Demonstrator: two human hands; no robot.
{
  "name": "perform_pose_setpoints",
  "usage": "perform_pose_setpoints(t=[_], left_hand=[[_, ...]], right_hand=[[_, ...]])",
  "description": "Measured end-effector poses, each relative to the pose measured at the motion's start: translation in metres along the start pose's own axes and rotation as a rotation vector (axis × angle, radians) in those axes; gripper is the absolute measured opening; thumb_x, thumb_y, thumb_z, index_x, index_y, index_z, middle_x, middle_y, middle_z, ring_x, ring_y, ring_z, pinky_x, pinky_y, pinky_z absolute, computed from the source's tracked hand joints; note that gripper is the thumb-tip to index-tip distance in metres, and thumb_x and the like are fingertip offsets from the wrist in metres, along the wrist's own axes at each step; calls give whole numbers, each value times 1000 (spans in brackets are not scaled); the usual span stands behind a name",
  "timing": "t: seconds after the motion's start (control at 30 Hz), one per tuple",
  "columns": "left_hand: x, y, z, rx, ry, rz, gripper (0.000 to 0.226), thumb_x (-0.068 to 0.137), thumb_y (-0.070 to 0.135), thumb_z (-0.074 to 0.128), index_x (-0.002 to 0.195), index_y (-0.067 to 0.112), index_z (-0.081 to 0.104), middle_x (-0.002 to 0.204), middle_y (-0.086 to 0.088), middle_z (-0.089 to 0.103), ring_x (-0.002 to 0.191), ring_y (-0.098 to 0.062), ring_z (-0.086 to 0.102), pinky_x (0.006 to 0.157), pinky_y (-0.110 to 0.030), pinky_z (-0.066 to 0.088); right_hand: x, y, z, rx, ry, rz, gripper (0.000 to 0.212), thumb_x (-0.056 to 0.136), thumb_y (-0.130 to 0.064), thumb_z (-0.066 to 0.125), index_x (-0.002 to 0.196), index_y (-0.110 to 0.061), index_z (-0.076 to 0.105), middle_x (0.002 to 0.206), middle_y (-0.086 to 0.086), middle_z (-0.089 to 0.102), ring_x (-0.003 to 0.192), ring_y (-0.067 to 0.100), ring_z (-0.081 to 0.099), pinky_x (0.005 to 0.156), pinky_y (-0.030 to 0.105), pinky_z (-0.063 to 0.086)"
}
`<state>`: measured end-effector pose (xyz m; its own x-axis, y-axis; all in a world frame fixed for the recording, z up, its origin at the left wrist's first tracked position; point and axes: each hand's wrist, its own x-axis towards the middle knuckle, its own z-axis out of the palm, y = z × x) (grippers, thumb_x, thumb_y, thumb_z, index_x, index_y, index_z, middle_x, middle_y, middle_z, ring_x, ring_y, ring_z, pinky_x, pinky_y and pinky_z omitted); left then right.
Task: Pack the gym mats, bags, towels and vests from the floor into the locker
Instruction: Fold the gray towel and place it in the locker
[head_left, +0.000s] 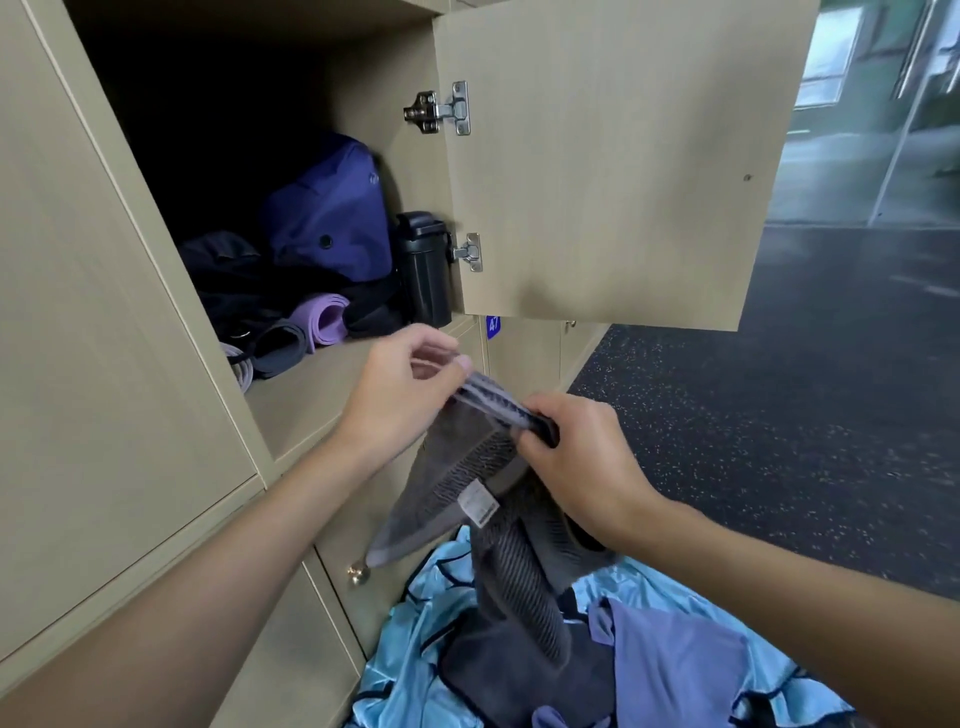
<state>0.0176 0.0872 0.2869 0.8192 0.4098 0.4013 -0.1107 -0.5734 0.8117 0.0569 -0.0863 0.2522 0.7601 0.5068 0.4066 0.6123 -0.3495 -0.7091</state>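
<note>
Left forearm (218, 551), right forearm (779, 582): foreground. Towel (462, 473), grey, ribbed: top edge stretched between the hands, running upper left to lower right; the rest hangs to the vests (410, 639) heaped on the floor (779, 415). Left hand (400, 384) pinches one end; right hand (576, 452) fists the other. Locker (306, 400) opening lies up-left, left hand nearer. Shelf room, judged: ahead of bag (332, 218), mats (319, 317), bottle (423, 270). Door (597, 182) wide.
</note>
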Motion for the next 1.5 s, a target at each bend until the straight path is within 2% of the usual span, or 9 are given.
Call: perform_pose_setpoints(t=[0.1,0.17,0.27,0.47,0.87,1.1,1.2,1.33,1.5], left_hand=[[-5,-4,-11,165,-337,70,56,77,40,80,128,28,60,119,19,62,105,10,59,90,-10,45],[-9,-6,-7,158,-430,99,39,78,29,82,115,25,69,102,15,71,87,10,62,80,-9,46],[-11,-9,-3,162,-399,122,17,85,7,77,84,24,76,76,1,70,66,-2,52,64,-22,44],[1,-11,-25,201,-280,54,18,87,4,74,83,22,76,84,-7,76,69,-6,58,70,-26,49],[1,-2,-6,97,-320,110,20,92,-1,66,85,16,73,78,1,69,69,-5,56,67,-20,46],[-7,9,13,18,-411,52,30,86,11,75,115,14,67,101,-3,73,87,-8,68,87,-21,54],[-6,14,18,19,-329,127,9,93,6,66,95,11,73,82,-4,74,74,-5,67,76,-23,53],[-9,22,25,-142,-387,67,38,82,41,77,115,23,67,106,10,72,89,1,68,79,-21,54],[-11,23,39,-91,-351,165,10,91,12,70,94,20,74,81,11,74,72,0,63,68,-19,51]], right_hand=[[8,6,-7,-46,5,-42,21,92,-7,58,72,-13,64,54,-5,49,53,8,41,53,22,34],[12,5,-10,-70,-33,-78,23,93,-11,60,70,-15,64,55,-3,51,55,8,41,54,23,34],[15,2,-15,-81,-127,-116,15,95,-16,62,83,-11,71,68,4,62,60,8,45,60,25,38],[19,8,-40,-219,-318,-31,6,89,-9,62,89,-13,67,80,2,66,76,19,59,65,24,44],[24,10,-56,6,-189,-4,11,93,-10,63,99,-18,63,82,-8,66,68,2,55,62,12,42],[23,5,-56,42,-20,-56,20,91,-8,66,76,-22,63,69,-4,60,62,4,50,57,20,41],[24,12,-55,65,31,-40,9,90,-7,65,84,-11,69,79,5,68,74,18,60,70,30,48],[22,14,-57,124,39,-20,10,89,-6,67,83,-13,70,73,-1,64,67,9,53,61,20,43],[18,12,-52,139,40,29,30,84,-9,76,72,-25,54,75,2,66,64,8,53,61,24,44]])
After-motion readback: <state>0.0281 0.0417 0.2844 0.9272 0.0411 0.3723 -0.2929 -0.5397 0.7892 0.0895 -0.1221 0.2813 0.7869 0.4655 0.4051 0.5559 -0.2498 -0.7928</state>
